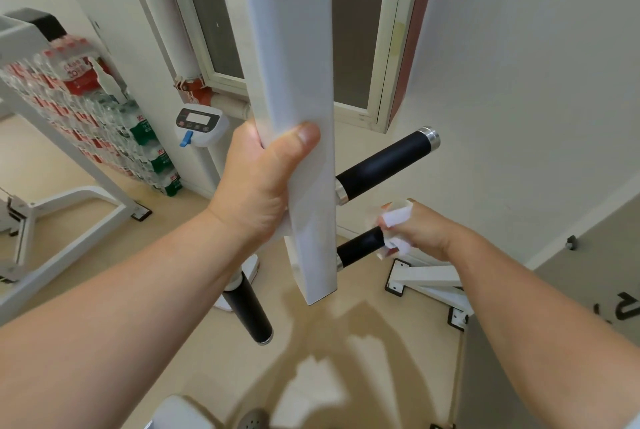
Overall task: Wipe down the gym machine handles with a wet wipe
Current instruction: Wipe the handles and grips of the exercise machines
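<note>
**A:** where's the wipe rn?

**B:** R hand (pixel 419 231) has the wet wipe (pixel 394 217) bunched round the outer end of the lower black handle (pixel 360 245), fingers curled tight on it. That's approx 4 o'clock off frame centre, just right of the white beam (pixel 298 82).

**A:** and the L?

**B:** L hand (pixel 263 182) is clamped round the beam, thumb across the front. upper handle (pixel 384 163) sticks out twd 2 o'clock, 3rd handle (pixel 247 311) points down at 7. bottled water packs (pixel 104 110) stacked at 10.

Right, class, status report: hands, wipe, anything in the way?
Left hand gripping white bar. Right hand holding wipe on lower right handle. Nothing in the way.
</note>
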